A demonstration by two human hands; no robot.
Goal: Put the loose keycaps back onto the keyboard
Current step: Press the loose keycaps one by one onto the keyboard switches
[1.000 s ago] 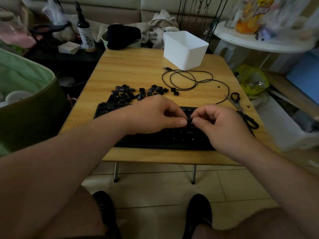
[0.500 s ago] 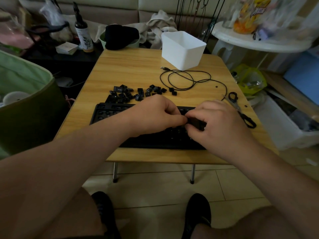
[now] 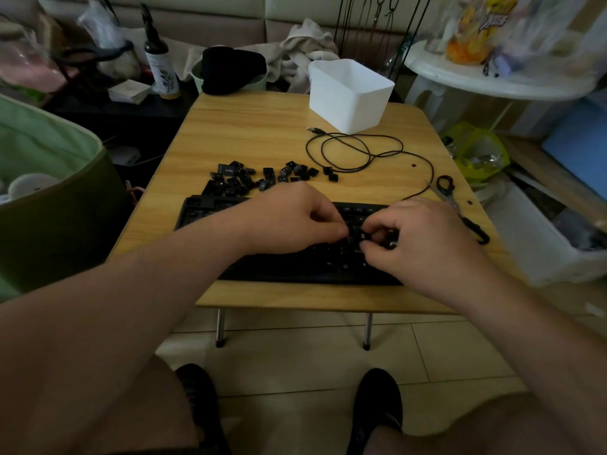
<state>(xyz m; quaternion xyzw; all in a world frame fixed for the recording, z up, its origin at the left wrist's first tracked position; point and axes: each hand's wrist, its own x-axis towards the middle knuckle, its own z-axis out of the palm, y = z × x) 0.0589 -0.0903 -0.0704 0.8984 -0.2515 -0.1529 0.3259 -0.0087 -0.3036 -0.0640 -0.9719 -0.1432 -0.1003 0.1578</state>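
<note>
Both hands are down over the right half of the keyboard [image 3: 203,208], which lies along the near edge of the surface [image 3: 249,136]. The left hand [image 3: 289,218] has its fingers curled under, the thumb and forefinger tips pressed down among the keys. The right hand [image 3: 417,238] is curled too, its thumb and forefinger closed narrowly on something small and dark just beside the left fingertips. That looks like a keycap [image 3: 364,237], though it is too small and shadowed for me to be sure. I'd judge this is the seating step: one cap being lined up over its switch while the other hand steadies the spot.

The heap of loose keycaps [image 3: 259,177] sits just beyond the keyboard's far edge, towards the left side of the surface, with a couple of strays nearer the middle. The left end of the keyboard shows bare sockets, so plenty is left to do.

The next move, as I read it, calls for squaring the cap over its stem and pressing straight down until it sits level with its neighbours, then reaching for another from the heap. A tilted press could leave it crooked.

The cable [image 3: 354,149] loops in front of the white box [image 3: 351,96] at the far edge, and scissors [image 3: 460,208] lie by the right edge.
</note>
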